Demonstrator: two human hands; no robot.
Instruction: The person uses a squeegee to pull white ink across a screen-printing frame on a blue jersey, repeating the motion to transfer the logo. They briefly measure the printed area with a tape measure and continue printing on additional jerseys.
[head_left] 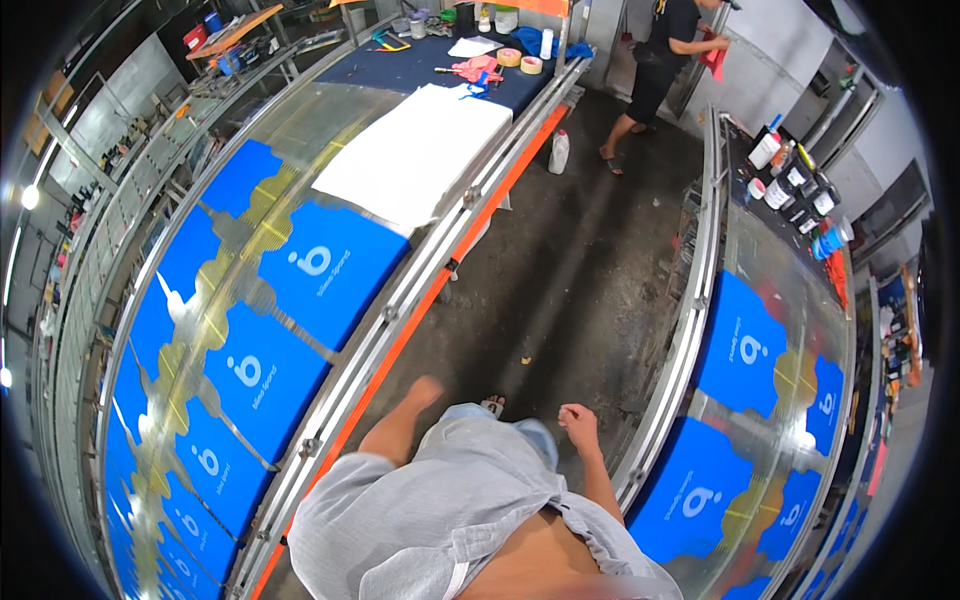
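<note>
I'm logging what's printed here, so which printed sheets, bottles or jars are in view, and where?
Blue sheets: left table, rectangular, white logo.
Blue sheets: right table, same look.
White bottle: floor by left table.
Jars: right table's far end, white, dark lids.
Tape rolls: left table's far end.

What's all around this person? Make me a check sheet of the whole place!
Surface: left long table and right long table, both glossy with metal rails.
Job's things: blue printed panels in rows on both tables; white sheet stack on the left one.
Clutter: tape rolls, pink cloth, ink pots, white bottle on the floor.
Hands: left hand and right hand both empty, over the aisle.
Cables: nothing seen.
Surroundings: dark floor; another person far off.
</note>
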